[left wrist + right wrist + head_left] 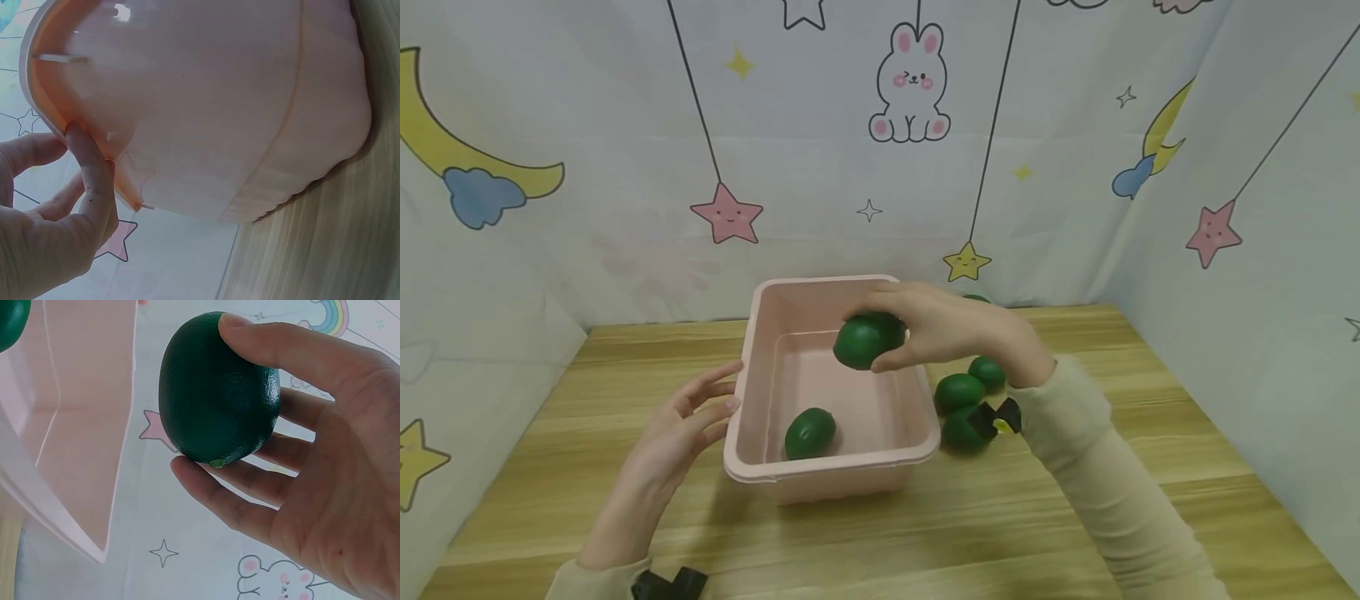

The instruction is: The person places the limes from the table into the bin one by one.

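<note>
Right now I have my right hand (928, 323) curled round a dark green fruit (863, 342), held over the pink bin (842, 483); a second fruit (810, 434) lies inside. My left hand (681, 429), fingers loosely spread, touches the bin's left rim. More green fruits (958, 393) sit right beside it on the surface (1000, 525).

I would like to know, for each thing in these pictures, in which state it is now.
Pink bin: open at the top, one fruit inside
Held green fruit: gripped, above the bin
Inside green fruit: lying on the bin's floor
Outside green fruits: beside the bin, some partly hidden
Right hand: holding a fruit
Left hand: touching the bin's rim
</note>
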The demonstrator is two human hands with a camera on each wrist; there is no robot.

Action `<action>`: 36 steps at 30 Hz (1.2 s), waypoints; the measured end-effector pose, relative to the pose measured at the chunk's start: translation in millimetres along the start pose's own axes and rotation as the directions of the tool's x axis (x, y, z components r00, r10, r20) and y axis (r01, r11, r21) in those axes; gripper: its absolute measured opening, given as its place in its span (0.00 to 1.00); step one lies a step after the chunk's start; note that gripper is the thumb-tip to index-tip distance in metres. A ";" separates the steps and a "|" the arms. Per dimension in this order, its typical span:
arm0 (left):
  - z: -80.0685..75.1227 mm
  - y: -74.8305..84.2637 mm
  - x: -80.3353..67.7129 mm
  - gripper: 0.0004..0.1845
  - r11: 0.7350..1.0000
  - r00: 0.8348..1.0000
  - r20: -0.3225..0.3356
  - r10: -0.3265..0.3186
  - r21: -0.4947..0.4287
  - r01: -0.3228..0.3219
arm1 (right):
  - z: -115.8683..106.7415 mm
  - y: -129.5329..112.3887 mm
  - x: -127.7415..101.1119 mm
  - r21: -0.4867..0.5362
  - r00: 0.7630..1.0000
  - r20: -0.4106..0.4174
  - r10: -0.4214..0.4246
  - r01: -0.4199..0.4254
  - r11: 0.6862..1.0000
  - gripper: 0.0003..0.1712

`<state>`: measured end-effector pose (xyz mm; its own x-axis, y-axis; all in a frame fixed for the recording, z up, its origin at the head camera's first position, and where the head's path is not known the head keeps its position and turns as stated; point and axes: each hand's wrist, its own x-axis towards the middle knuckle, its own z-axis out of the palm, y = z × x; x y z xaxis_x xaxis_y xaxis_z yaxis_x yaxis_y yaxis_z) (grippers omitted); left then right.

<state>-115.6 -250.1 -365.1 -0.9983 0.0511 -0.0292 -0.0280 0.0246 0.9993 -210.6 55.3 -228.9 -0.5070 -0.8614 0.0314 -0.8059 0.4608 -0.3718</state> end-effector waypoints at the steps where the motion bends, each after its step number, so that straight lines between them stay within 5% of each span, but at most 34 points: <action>1: 0.2 0.0 0.2 0.28 1.000 1.000 0.000 0.001 0.000 -0.001 | 0.5 0.7 1.3 0.005 1.000 0.000 0.000 0.000 1.000 0.30; 25: 0.3 -0.9 1.8 0.28 1.000 1.000 -0.004 -0.008 -0.015 0.008 | 14.5 11.9 30.3 0.048 1.000 0.007 -0.029 0.029 0.998 0.29; 36: -1.5 -4.0 2.3 0.25 0.998 0.998 0.035 0.044 -0.049 -0.042 | 20.4 17.9 48.9 0.116 0.999 0.020 -0.034 0.031 0.993 0.30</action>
<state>-117.9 -251.6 -369.0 -0.9961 0.0872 0.0137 0.0114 -0.0268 0.9996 -243.6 17.1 -253.0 -0.4731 -0.8806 0.0251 -0.7803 0.4056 -0.4761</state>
